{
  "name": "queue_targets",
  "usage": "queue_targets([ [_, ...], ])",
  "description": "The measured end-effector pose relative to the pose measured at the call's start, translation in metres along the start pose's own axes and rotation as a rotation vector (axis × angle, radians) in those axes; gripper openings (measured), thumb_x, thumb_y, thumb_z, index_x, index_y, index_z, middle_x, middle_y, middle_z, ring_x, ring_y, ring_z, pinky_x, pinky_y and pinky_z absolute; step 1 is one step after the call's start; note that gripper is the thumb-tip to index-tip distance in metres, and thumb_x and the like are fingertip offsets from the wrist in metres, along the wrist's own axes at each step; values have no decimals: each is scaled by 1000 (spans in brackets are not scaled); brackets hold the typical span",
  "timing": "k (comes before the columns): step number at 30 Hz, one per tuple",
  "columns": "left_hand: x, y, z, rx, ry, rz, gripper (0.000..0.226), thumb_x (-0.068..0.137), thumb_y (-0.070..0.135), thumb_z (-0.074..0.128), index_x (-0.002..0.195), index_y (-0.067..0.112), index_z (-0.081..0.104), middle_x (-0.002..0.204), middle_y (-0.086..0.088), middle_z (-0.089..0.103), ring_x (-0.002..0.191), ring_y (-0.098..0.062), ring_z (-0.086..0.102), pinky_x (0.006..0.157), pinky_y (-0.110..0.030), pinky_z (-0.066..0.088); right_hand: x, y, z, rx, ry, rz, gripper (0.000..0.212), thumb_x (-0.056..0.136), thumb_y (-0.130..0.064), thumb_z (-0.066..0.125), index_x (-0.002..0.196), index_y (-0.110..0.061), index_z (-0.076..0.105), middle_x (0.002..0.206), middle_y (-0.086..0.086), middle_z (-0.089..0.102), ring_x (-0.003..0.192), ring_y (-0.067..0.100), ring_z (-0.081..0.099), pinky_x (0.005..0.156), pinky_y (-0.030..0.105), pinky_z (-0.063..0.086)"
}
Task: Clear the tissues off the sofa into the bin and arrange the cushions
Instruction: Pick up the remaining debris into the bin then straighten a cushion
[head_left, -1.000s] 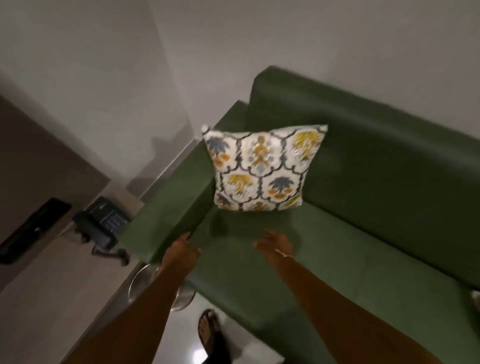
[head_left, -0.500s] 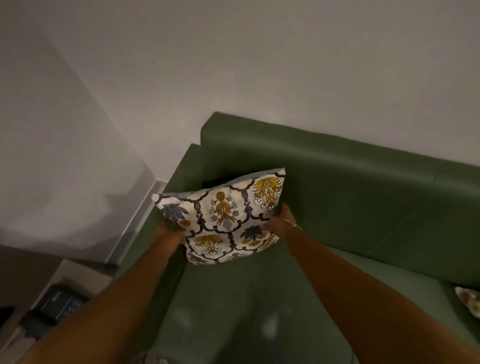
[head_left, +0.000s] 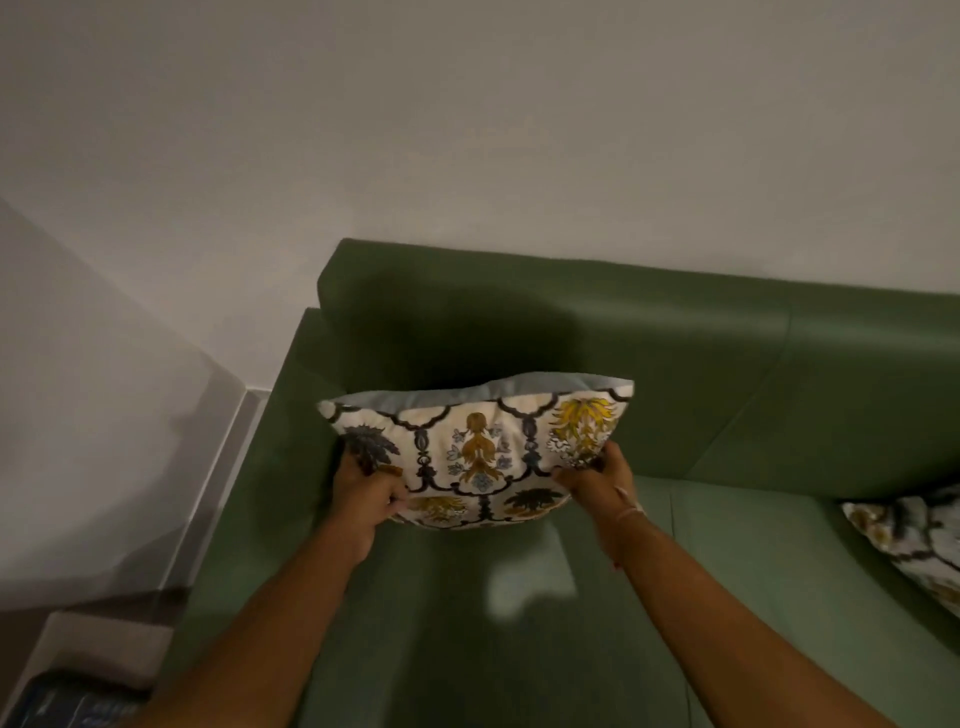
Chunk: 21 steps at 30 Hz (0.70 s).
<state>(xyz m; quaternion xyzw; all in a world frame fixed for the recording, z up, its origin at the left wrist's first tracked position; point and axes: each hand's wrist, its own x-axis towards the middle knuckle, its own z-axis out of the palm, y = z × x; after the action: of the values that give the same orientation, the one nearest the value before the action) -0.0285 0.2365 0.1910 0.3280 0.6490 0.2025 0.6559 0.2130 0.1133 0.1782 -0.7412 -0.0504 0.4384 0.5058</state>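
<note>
A white cushion (head_left: 478, 452) with a dark lattice and yellow and blue flowers is held just above the seat of the green sofa (head_left: 727, 374), near its left corner and in front of the backrest. My left hand (head_left: 366, 493) grips its lower left edge. My right hand (head_left: 597, 475) grips its lower right edge. A second cushion (head_left: 914, 545) of the same pattern lies on the seat at the right edge of the view, partly cut off. No tissues and no bin are in sight.
A white wall rises behind the sofa. The left armrest (head_left: 260, 493) runs along a side wall with a pale skirting. A side table (head_left: 98, 644) with a dark phone (head_left: 72, 704) sits at the bottom left.
Both hands reached from the seat's front edge to the cushion and took hold of its sides. The cushion, earlier leaning upright in the corner, is now lifted and tilted flatter. The view swung up and right.
</note>
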Motion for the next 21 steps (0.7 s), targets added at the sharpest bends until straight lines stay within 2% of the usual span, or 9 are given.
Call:
queue_targets([
  [2, -1, 6, 11, -22, -51, 10, 74, 68, -20, 52, 118, 35, 48, 104, -2, 61, 100, -26, 59, 81, -43, 57, -2, -2, -9, 17, 58, -20, 55, 66, 8, 73, 109, -21, 54, 106, 8, 68, 98, 28, 64, 82, 37, 53],
  [4, -14, 12, 45, 51, -94, 21, 63, 68, -20, 51, 103, 32, 53, 102, -2, 61, 102, -27, 58, 77, -40, 56, -1, -3, -44, 63, 117, 0, 58, 67, 7, 74, 113, -22, 53, 110, 8, 67, 100, 28, 63, 90, 42, 52],
  [6, -10, 19, 44, 58, -86, 20, 58, 69, -21, 50, 89, 33, 54, 98, -1, 60, 103, -28, 57, 71, -36, 54, 3, 0, -38, 56, 87, 15, 57, 70, 5, 73, 115, -22, 51, 115, 10, 65, 104, 30, 62, 95, 47, 51],
  [9, 4, 25, 40, 79, -70, 3, 60, 69, -23, 50, 104, 26, 54, 101, -1, 60, 107, -28, 56, 75, -36, 53, 11, -2, -27, 49, 49, 72, 59, 72, 3, 72, 121, -18, 47, 119, 13, 63, 103, 32, 62, 93, 51, 52],
  [12, 13, 29, 32, 130, -76, -31, 72, 72, -22, 52, 129, 22, 48, 115, -6, 57, 112, -29, 55, 91, -42, 53, 20, -5, -24, 14, 33, 59, 69, 70, -2, 76, 128, -20, 42, 120, 10, 60, 95, 25, 61, 85, 43, 54],
  [14, 13, 26, 23, 286, -74, -71, 56, 77, -14, 58, 124, 15, 51, 119, -10, 57, 113, -29, 55, 94, -45, 51, 18, -3, -24, -53, 10, 16, 72, 70, -6, 77, 131, -18, 41, 126, 11, 59, 100, 26, 60, 83, 38, 53],
  [16, 9, 16, 13, 542, -74, -169, 40, 84, -1, 61, 121, 9, 52, 125, -16, 56, 112, -31, 54, 91, -45, 49, 14, 7, -24, -139, -15, -7, 74, 73, -11, 77, 136, -16, 39, 136, 15, 53, 116, 31, 55, 89, 40, 52],
  [18, 1, 6, 10, 766, -128, -270, 42, 86, 10, 63, 126, 9, 48, 131, -15, 53, 112, -32, 54, 89, -43, 50, 7, 16, -30, -202, -22, -10, 78, 74, -15, 78, 140, -17, 36, 143, 16, 46, 129, 34, 47, 99, 46, 48],
  [21, -32, 6, 41, 962, -281, -246, 44, 87, 24, 63, 127, 15, 48, 132, -10, 54, 108, -24, 56, 90, -43, 53, -15, 16, -79, -183, 13, 25, 76, 77, -16, 76, 141, -19, 36, 146, 17, 44, 131, 34, 44, 100, 44, 46],
])
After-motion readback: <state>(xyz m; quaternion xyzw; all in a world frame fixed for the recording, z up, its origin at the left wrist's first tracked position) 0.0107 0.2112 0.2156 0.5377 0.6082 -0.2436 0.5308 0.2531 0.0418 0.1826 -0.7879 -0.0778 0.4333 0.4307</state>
